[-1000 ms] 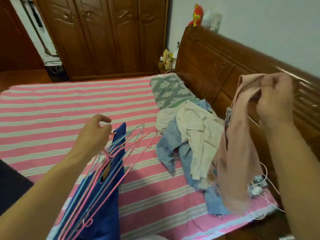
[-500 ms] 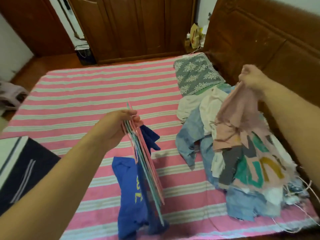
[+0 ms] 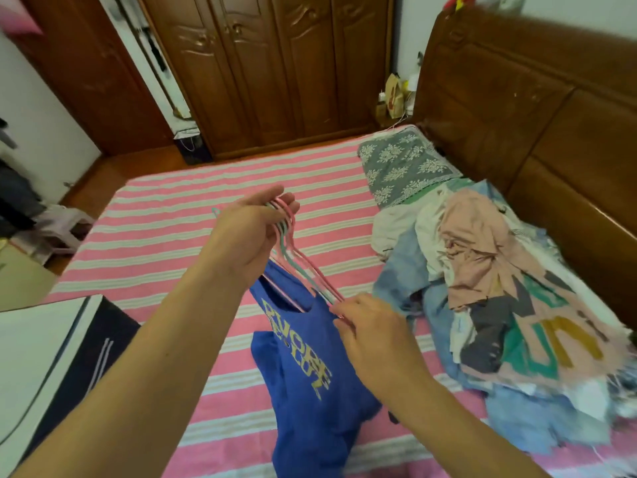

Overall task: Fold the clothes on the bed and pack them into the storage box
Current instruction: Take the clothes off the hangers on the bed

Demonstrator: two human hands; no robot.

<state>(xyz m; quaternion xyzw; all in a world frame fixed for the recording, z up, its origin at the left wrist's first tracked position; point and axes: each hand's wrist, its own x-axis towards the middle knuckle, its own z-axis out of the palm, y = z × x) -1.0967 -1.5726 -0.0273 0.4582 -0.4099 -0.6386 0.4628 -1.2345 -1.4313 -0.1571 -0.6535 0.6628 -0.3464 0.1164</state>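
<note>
Gripping hangers (image 3: 287, 232) in left hand (image 3: 246, 236) | blue shirt (image 3: 310, 381) hanging below | right hand (image 3: 370, 326) pinching hanger ends

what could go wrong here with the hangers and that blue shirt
1. The left hand holds a whole bunch of hangers while the blue shirt hangs from one; pulling it free could tangle or spill the others.
2. The right hand pinches at the hanger ends by the shirt's shoulder; tugging may stretch the neckline.
3. The clothes pile spreads toward the bed's edge, so pieces might slide off.
</note>
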